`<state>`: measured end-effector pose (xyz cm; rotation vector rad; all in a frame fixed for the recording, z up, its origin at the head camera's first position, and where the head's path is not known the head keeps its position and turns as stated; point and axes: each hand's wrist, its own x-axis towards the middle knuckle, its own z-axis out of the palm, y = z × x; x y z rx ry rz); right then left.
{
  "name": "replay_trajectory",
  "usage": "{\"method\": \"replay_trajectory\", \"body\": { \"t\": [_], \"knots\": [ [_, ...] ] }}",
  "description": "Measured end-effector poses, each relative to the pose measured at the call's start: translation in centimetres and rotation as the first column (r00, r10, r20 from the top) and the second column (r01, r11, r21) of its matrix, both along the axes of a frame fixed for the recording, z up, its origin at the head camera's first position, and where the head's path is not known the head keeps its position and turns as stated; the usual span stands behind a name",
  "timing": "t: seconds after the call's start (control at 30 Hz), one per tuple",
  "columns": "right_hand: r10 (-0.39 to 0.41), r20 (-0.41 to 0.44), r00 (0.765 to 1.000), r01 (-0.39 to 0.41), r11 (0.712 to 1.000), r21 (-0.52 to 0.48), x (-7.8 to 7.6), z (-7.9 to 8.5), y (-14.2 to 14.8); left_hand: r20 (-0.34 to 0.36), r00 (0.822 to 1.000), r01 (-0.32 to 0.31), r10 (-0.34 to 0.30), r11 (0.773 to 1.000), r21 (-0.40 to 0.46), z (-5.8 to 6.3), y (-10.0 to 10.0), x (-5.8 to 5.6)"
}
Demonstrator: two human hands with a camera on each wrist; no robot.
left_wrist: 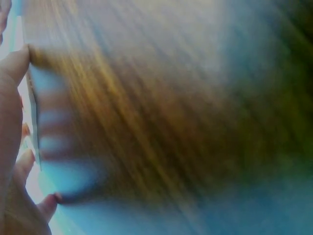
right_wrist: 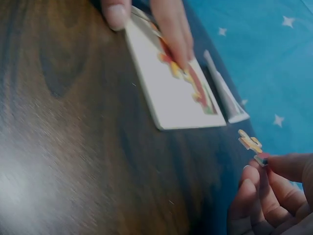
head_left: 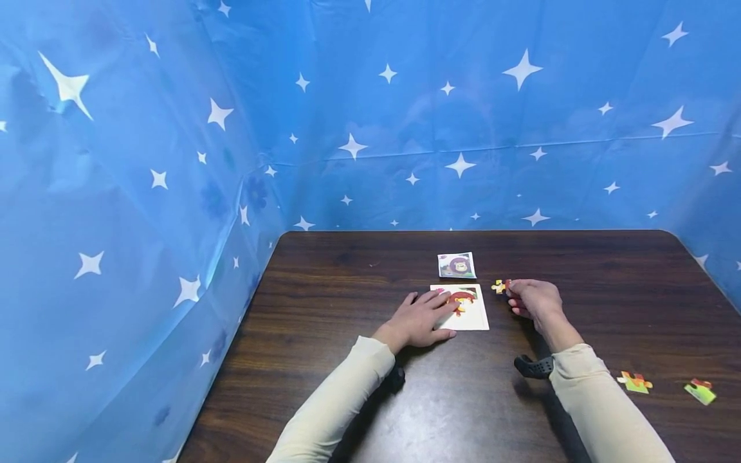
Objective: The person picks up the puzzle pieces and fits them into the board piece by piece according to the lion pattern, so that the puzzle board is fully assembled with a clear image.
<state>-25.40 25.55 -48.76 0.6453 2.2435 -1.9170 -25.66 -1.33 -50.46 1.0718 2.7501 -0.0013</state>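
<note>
A white puzzle board (head_left: 476,316) lies on the table with some lion-picture pieces (head_left: 463,298) set along its upper part. Spread over the board's left side, my left hand (head_left: 421,319) rests with fingers straight, covering part of the picture. To the right of the board, my right hand (head_left: 535,301) pinches a yellow and red puzzle piece (right_wrist: 251,144) between thumb and fingertips, held by one end. Behind the board lies a small picture card (head_left: 457,265) with a lion on it.
Two loose puzzle pieces, one green and orange (head_left: 635,382) and one green and red (head_left: 701,391), lie at the right front, beside my right forearm. The dark wooden table (head_left: 324,276) is bordered by blue star-patterned curtains (head_left: 405,116) at the back and sides.
</note>
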Motion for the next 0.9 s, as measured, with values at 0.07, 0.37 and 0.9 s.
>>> {"method": "replay_trajectory", "body": {
  "t": [0.07,0.37,0.9],
  "knots": [
    [0.020,0.010,1.000,-0.020,0.999,0.026,0.0,-0.1,-0.6,0.002,1.000,0.000,0.000,1.000,-0.004,0.1,0.0,0.0],
    [0.113,0.036,0.993,-0.116,0.987,0.109,0.3,-0.6,-3.0,0.003,1.000,-0.014,0.014,1.000,-0.011,-0.1,0.3,0.1],
    [0.165,0.064,0.984,-0.174,0.967,0.187,0.5,-1.0,-4.6,0.004,1.000,-0.021,0.021,1.000,-0.021,-0.6,0.3,-0.3]
  ]
}}
